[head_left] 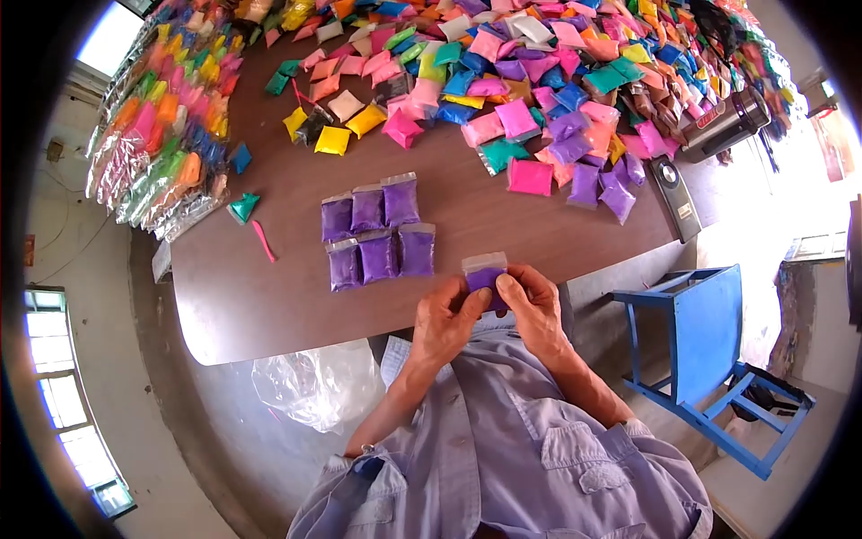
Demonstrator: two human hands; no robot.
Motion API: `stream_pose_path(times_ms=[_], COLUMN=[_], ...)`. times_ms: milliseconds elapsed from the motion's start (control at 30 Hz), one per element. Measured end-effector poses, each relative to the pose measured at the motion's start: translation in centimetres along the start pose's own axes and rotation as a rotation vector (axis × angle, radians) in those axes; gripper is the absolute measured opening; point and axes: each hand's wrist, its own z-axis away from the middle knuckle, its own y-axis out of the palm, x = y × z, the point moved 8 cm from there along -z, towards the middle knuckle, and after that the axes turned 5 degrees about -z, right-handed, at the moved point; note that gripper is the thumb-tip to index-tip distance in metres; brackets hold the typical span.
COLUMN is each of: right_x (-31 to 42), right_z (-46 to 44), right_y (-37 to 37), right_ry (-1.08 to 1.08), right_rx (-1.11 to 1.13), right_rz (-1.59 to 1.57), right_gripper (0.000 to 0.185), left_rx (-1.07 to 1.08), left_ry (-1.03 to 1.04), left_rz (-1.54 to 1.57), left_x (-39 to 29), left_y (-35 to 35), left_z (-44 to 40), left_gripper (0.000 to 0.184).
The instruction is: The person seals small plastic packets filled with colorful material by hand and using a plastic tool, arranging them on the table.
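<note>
A small clear-topped packet of purple material is held upright between both hands at the table's front edge. My left hand pinches its left side with the thumb in front. On its right side, my right hand presses with the thumb, its fingers curled behind. Several purple packets lie in two rows of three on the brown table, left of and beyond my hands.
Many coloured packets cover the far side. Bundled packets lie at far left, near a pink stick. A metal device sits at the right edge, a blue stool beyond. A plastic bag is below the table.
</note>
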Motion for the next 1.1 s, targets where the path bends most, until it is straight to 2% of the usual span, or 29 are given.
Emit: stream_pose_path(times_ms=[167, 267, 633, 867, 1100], right_x=[-0.4, 0.0, -0.7, -0.5, -0.6], right_z=[-0.2, -0.2, -0.4, -0.4, -0.4], right_y=[-0.4, -0.6, -0.4, -0.7, -0.5], right_ry=[-0.012, -0.029, 0.026, 0.027, 0.089], right_rx=[0.062, 0.003, 0.065, 0.031, 0.093], right_rz=[0.025, 0.065, 0.023, -0.042, 0.027], right_gripper=[0.025, 0.026, 0.024, 0.024, 0.023], left_rx=[0.005, 0.016, -0.005, 0.044, 0.038], left_ry=[-0.016, -0.062, -0.080, -0.103, -0.037], left_rz=[0.023, 0.186, -0.012, 0.099, -0.041], left_x=[-1.2, -0.8, 0.5, 1.2, 0.3], left_y=[0.0, 1.1, 0.0, 0.6, 0.3], left_z=[0.0, 0.1, -0.1, 0.1, 0.3], left_gripper=[0.019, 0.018, 0.022, 0.024, 0.026])
